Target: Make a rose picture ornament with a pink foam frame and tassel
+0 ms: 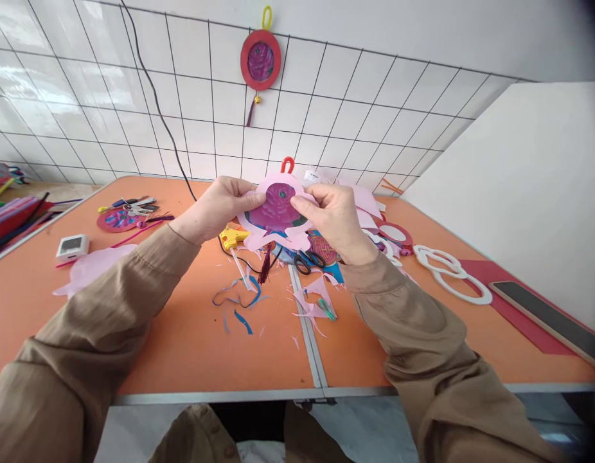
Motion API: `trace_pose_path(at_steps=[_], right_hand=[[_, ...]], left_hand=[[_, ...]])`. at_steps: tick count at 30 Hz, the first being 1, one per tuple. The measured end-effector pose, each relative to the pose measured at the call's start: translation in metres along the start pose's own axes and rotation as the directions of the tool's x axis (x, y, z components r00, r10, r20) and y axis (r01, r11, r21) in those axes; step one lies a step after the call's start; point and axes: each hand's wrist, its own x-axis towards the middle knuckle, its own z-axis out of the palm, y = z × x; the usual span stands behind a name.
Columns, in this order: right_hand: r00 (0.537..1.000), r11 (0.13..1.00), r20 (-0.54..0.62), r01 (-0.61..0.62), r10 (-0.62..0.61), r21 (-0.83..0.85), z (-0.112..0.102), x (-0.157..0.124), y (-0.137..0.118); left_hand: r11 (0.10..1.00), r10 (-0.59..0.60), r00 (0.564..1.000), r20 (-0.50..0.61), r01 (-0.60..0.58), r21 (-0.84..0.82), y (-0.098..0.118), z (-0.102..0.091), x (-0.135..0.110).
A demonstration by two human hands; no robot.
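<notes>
Between my two hands I hold up a pink paper ornament (278, 209) with a purple flower picture in its middle. A red loop (288, 165) rises from its top, and a dark red tassel (265, 265) hangs beneath it. My left hand (225, 202) pinches the left edge, thumb in front. My right hand (333, 212) grips the right edge the same way; the fingers behind the paper are hidden. Below the ornament lie black-handled scissors (309, 260), a yellow glue gun (234, 237) and pink paper scraps (321, 292).
A finished red round ornament (260, 60) hangs on the tiled wall. At the left are a small white device (72, 246), keys (141, 206) and a pink sheet (97, 269). White rings (464, 286) and a phone-like dark slab (543, 315) lie at the right.
</notes>
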Motion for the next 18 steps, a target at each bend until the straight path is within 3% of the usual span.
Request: trace_pose_path(at_steps=[9, 18], right_hand=[[1.000, 1.000, 0.006, -0.019, 0.019, 0.013, -0.0006, -0.0014, -0.0016], [0.997, 0.995, 0.029, -0.079, 0.077, 0.067, -0.0023, -0.0010, -0.0037]], left_hand=[[0.997, -0.036, 0.999, -0.014, 0.035, -0.075, 0.0036, -0.0017, 0.0026], [1.000, -0.013, 1.000, -0.012, 0.013, 0.009, 0.0031, -0.0010, -0.0001]])
